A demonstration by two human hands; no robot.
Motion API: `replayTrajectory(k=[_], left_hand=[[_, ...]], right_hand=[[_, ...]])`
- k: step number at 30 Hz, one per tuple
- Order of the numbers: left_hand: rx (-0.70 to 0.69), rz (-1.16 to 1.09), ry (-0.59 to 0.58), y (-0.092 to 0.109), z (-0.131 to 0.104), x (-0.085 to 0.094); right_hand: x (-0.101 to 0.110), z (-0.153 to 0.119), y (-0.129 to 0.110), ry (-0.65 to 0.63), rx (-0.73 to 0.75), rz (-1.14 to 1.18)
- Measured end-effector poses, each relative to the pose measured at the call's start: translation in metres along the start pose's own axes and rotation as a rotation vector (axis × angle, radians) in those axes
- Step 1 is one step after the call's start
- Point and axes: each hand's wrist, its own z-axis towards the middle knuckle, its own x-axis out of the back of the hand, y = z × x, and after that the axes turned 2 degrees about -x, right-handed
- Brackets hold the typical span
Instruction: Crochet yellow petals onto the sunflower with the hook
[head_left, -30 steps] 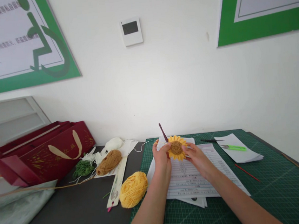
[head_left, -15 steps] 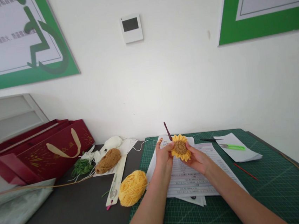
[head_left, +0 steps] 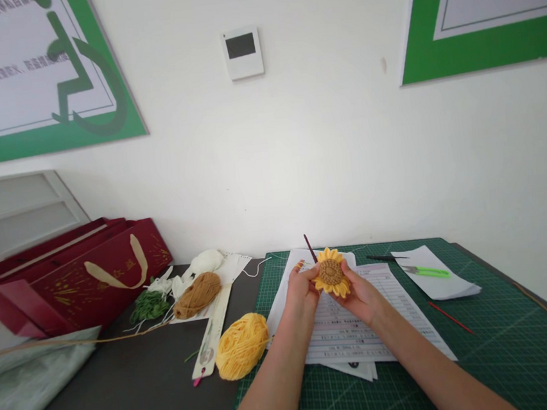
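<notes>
A crocheted sunflower point(head_left: 331, 272), with yellow petals and a brown centre, is held up above the printed sheets. My left hand point(head_left: 303, 286) grips its left edge, thumb on the front, with yellow yarn looped round a raised finger. On the other edge, my right hand point(head_left: 359, 292) is closed on the petals. A dark crochet hook point(head_left: 310, 248) sticks up behind the flower; which hand holds it is hidden. The yellow yarn ball point(head_left: 242, 346) lies left of my left forearm.
Printed sheets point(head_left: 358, 332) lie on a green cutting mat point(head_left: 500, 344). To the right are a green cutter point(head_left: 429, 272) on white paper, dark tweezers point(head_left: 380, 258) and a red stick point(head_left: 451, 318). Brown yarn point(head_left: 198, 295), green yarn point(head_left: 148, 305) and a red bag point(head_left: 91, 274) sit left.
The crochet hook has dipped lower behind the flower and shows less of its length. Both hands keep their hold on the sunflower, nearly in place.
</notes>
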Motion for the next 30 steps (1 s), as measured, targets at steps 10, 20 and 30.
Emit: replayTrajectory(k=[10,20,30], left_hand=[[-0.208,0.058,-0.034,0.016,-0.010,0.004],[-0.315,0.066,-0.045,0.016,-0.011,0.003],[-0.254,0.025,-0.113,0.007,-0.007,0.003]], right_hand=[[-0.009,-0.016,-0.006,-0.191,0.063,-0.127],[0.001,-0.004,0.001,-0.216,0.153,-0.150],[0.000,0.001,0.008,-0.208,0.237,-0.114]])
